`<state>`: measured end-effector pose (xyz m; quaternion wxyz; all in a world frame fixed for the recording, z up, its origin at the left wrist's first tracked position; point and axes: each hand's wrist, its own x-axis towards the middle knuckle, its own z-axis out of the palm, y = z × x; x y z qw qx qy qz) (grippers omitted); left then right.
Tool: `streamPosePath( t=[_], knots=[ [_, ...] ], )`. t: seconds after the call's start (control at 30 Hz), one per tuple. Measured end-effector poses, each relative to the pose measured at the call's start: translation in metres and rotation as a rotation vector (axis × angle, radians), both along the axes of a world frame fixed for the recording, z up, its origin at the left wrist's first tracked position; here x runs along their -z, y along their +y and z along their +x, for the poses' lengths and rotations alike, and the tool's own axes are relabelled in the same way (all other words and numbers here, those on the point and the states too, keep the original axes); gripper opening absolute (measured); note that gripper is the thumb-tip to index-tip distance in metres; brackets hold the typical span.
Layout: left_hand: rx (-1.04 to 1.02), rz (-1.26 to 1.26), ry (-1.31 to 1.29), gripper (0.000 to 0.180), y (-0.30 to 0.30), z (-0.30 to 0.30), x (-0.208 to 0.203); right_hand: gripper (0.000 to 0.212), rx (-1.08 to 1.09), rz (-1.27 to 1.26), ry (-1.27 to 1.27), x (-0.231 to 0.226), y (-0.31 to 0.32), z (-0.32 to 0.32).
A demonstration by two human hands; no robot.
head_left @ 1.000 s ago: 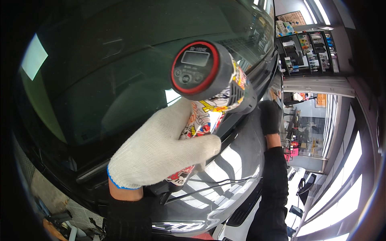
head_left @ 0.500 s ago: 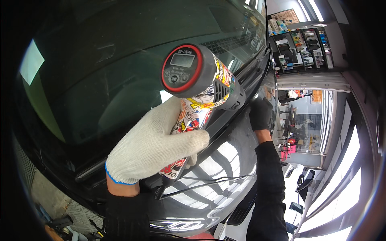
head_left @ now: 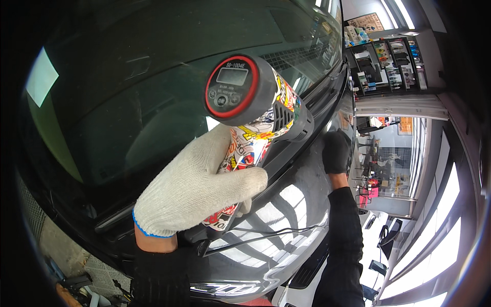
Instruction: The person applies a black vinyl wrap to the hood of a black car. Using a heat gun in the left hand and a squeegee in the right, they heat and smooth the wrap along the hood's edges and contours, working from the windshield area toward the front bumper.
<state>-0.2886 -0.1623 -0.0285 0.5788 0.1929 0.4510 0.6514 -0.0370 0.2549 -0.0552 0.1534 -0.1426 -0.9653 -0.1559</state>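
My left hand [head_left: 186, 187], in a white knitted glove with a blue cuff, is closed round the handle of a heat gun [head_left: 261, 110]. Colourful comic-style stickers cover the gun; its dark rear end has a red ring and a small screen. The nozzle points away to the right, low over the edge between the windshield [head_left: 169, 66] and the grey glossy body panel [head_left: 286, 204]. Farther right, my right hand [head_left: 335, 152], in a black glove, rests at the panel's far side. Its fingers blend into the dark surface and cannot be made out.
A black cord [head_left: 271, 234] runs from the handle's base across the panel. Beyond the car, shelves [head_left: 388, 61] hold bottles, and a white car [head_left: 376, 240] stands at the right. Tools and other items [head_left: 87, 286] lie on the floor at lower left.
My right hand has shifted slightly toward me along the panel. The heat gun stays in my left hand in nearly the same place.
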Motion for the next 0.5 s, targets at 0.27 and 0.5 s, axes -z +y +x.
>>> streamPosePath(
  t=[0.27,0.5],
  knots=[
    [0.007,0.011,0.028,0.051,0.001,0.000,0.000,0.032,0.011,-0.057,-0.034,-0.011,-0.011,-0.007],
    [-0.021,0.006,-0.009,0.053,-0.002,0.002,-0.004,0.051,-0.028,-0.050,-0.202,-0.011,-0.002,-0.021]
  ],
)
